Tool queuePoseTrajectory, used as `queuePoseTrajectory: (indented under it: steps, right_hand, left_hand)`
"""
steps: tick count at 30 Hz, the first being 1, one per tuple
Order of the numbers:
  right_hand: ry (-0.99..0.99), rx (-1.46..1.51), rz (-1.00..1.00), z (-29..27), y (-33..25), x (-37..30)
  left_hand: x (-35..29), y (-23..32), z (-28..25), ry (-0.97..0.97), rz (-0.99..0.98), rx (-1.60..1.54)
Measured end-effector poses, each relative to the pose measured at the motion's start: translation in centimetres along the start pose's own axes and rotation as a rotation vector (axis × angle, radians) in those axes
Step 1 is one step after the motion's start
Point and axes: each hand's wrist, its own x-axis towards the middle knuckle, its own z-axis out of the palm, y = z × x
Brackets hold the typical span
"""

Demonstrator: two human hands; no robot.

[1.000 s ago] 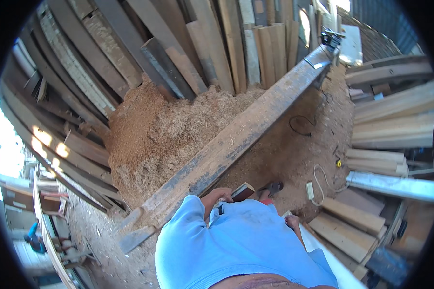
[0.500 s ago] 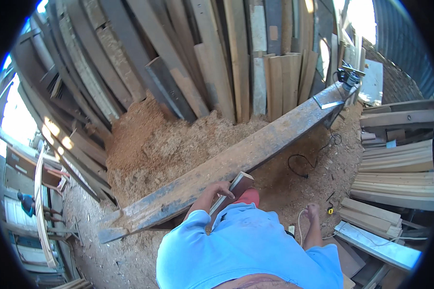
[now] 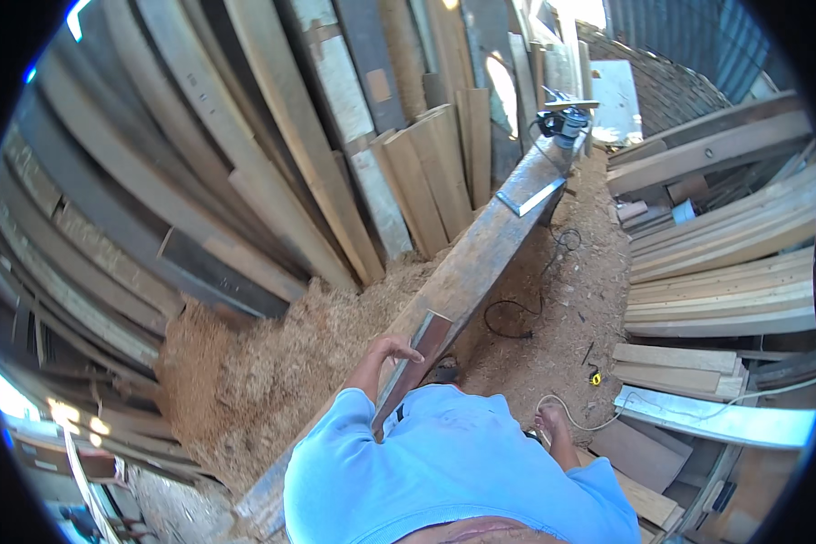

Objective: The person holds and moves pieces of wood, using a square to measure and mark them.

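Observation:
My left hand point(image 3: 392, 350) is closed round the upper part of a reddish-brown wooden plank point(image 3: 423, 348), which is held upright and tilted close against my body. The plank's lower end is hidden by my blue sleeve. My right hand point(image 3: 551, 421) hangs low at my right side, beside a pale cord point(image 3: 607, 420); its fingers are too small to read, and whether it touches the cord cannot be made out. Just beyond the plank runs a long, worn wooden beam point(image 3: 470, 263) used as a bench. On its far end sit a power tool point(image 3: 564, 123) and a metal square point(image 3: 537, 199).
Sawdust and shavings point(image 3: 272, 363) are heaped left of the bench, below tall leaning boards point(image 3: 290, 136). A dark cable point(image 3: 508, 334) and a yellow tape measure point(image 3: 595, 376) lie on the ground. Stacked planks point(image 3: 721, 299) and a white board point(image 3: 716, 415) line the right side.
My view has swung to the right, so the bench and tool appear farther left. My left hand still grips the plank, which now shows more of its broad brown face.

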Motion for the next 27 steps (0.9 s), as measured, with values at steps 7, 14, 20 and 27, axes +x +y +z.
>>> queuePoseTrajectory:
  steps: [7, 14, 20, 27]
  right_hand:
    - [0.154, 0.020, 0.026, -0.6, -4.3, -1.2]
    - [0.018, -0.064, 0.004, -3.4, -5.9, 7.2]
    - [0.038, -0.072, 0.056, -7.7, -14.0, 7.8]
    - [0.126, -0.267, -0.069, -9.7, -22.0, 11.1]
  left_hand:
    - [4.4, 9.2, -8.1, 0.137, -0.089, 0.206]
    - [8.1, 13.0, -5.2, 0.476, -0.116, 0.347]
    - [10.1, 10.6, -3.5, 0.472, -0.183, 0.009]
    - [10.2, 10.6, -2.3, 0.508, -0.236, -0.108]
